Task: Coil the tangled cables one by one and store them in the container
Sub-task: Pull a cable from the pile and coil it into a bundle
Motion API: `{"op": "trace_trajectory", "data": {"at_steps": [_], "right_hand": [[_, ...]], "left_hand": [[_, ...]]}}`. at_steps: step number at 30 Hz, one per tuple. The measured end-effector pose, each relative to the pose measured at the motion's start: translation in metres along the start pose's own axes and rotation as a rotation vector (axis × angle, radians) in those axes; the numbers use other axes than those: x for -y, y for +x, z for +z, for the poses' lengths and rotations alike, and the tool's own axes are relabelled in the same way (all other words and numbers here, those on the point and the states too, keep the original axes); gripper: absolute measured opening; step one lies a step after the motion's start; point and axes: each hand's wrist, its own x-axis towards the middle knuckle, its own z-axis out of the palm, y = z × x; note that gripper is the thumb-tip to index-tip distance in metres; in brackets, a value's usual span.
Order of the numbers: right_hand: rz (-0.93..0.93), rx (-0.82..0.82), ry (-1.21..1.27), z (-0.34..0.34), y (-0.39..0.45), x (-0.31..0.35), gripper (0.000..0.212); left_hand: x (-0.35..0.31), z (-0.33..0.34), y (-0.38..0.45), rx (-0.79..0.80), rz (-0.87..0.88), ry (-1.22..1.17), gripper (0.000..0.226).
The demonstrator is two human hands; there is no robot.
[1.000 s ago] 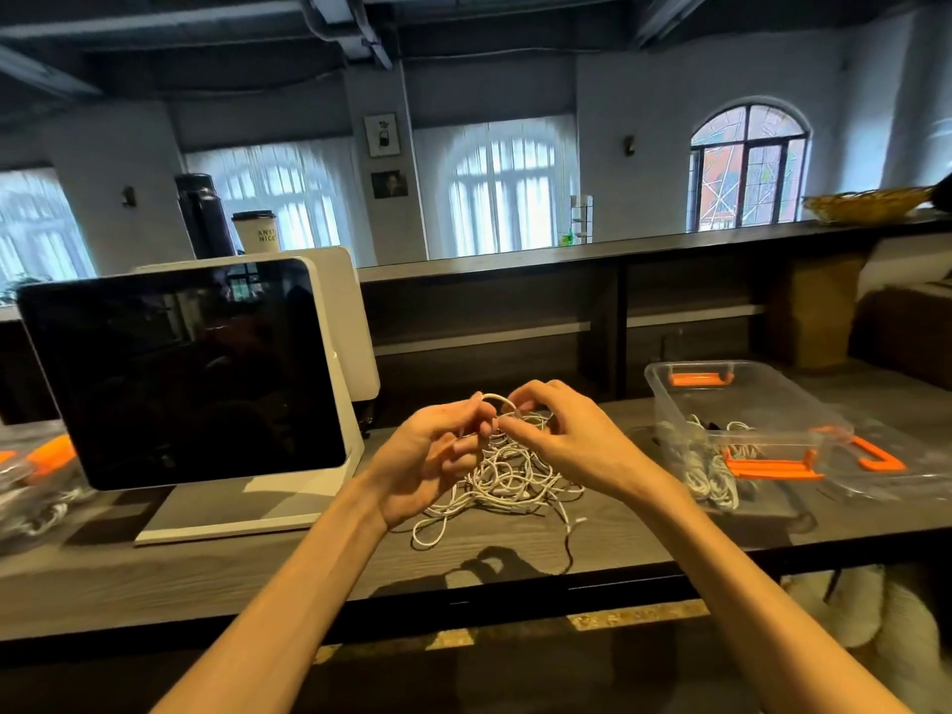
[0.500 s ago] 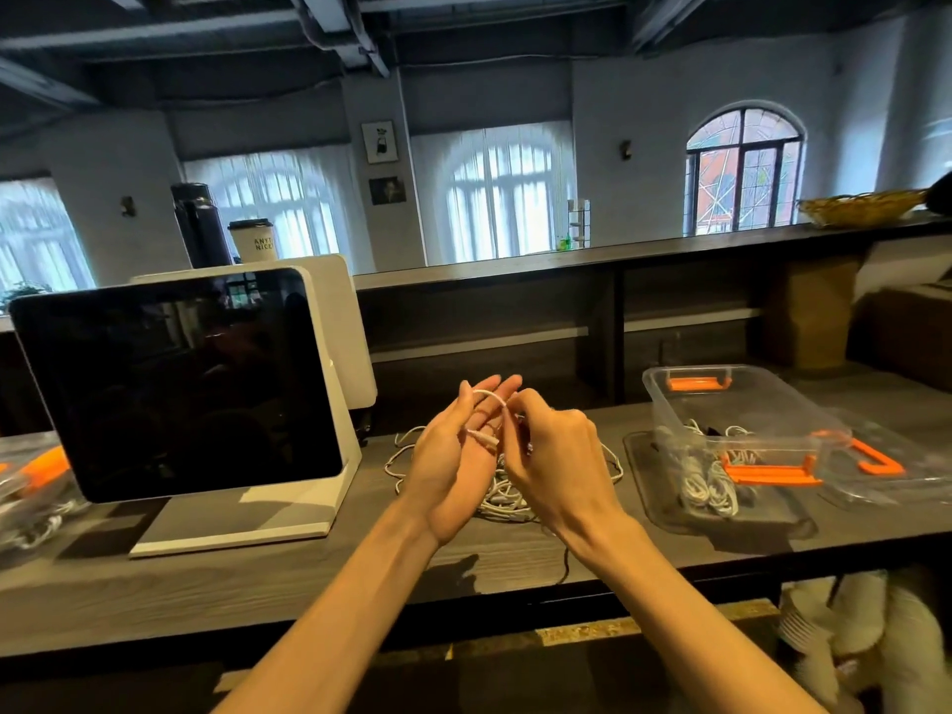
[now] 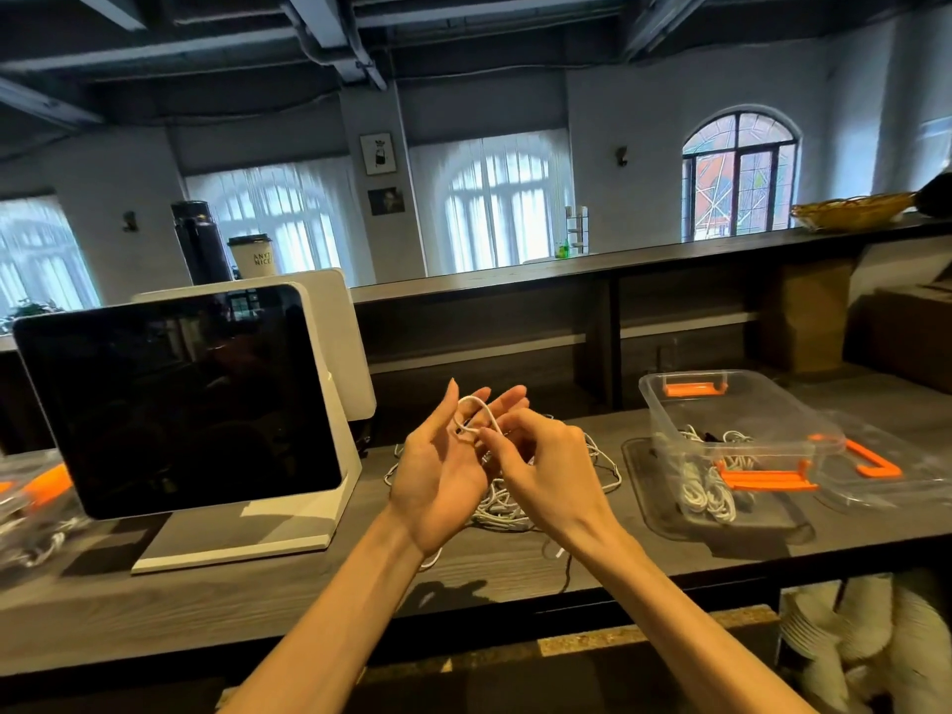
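A tangle of white cables [image 3: 507, 502] lies on the dark wooden counter, partly hidden behind my hands. My left hand [image 3: 443, 468] is raised above it, palm toward me, fingers straight, with a loop of white cable [image 3: 476, 412] wound around them. My right hand [image 3: 541, 468] pinches that same cable just right of the loop. To the right stands a clear plastic container [image 3: 731, 420] with orange handles; coiled white cables [image 3: 706, 494] lie inside it.
A white-framed screen on a stand [image 3: 180, 404] is at the left. The clear container lid [image 3: 886, 466] with orange clips lies at the far right. Another clear box [image 3: 31, 497] sits at the left edge. A raised shelf [image 3: 566, 280] runs behind the counter.
My hands have lifted off the pile. My left hand opened its fingers upright, and a loop of cable now sits around them while my right hand guides it.
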Motion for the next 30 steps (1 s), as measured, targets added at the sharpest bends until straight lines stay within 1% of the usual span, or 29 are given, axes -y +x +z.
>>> {"op": "trace_trajectory", "data": {"at_steps": [2,4,7,9,11,14,16,20,22,25,30], "right_hand": [[0.022,0.044,-0.004,0.0,0.0,0.001,0.017],[0.023,0.095,-0.01,0.0,-0.001,0.002,0.018],[0.117,0.185,0.074,-0.007,-0.005,0.004,0.03],[0.181,0.232,0.143,-0.015,-0.007,0.003,0.029],[0.195,0.21,0.187,-0.021,-0.01,0.001,0.024],[0.139,0.134,0.135,-0.02,-0.009,0.003,0.023],[0.105,0.149,0.093,-0.012,-0.008,0.005,0.023],[0.061,0.188,-0.017,-0.001,-0.011,0.005,0.023],[0.077,0.195,-0.015,0.0,-0.011,0.004,0.023],[0.136,0.185,0.011,0.001,-0.011,0.005,0.025],[0.156,0.202,0.024,-0.001,-0.012,0.008,0.025]], "left_hand": [[0.002,0.0,0.001,0.005,-0.006,0.011,0.055],[0.004,-0.001,0.002,-0.007,-0.024,0.051,0.055],[-0.001,-0.001,0.003,-0.035,0.006,0.094,0.044],[-0.009,-0.003,0.004,-0.055,0.055,0.064,0.039],[-0.016,-0.007,0.005,-0.069,0.081,0.046,0.035],[-0.017,-0.01,0.0,-0.045,0.046,0.131,0.037],[-0.012,-0.008,-0.003,-0.039,0.031,0.16,0.039],[-0.006,-0.002,-0.004,-0.048,0.024,0.25,0.033],[-0.009,-0.002,-0.007,-0.035,0.024,0.273,0.038],[-0.013,-0.002,-0.009,-0.01,0.034,0.271,0.059],[-0.008,0.002,-0.008,-0.065,0.128,0.5,0.055]]}}
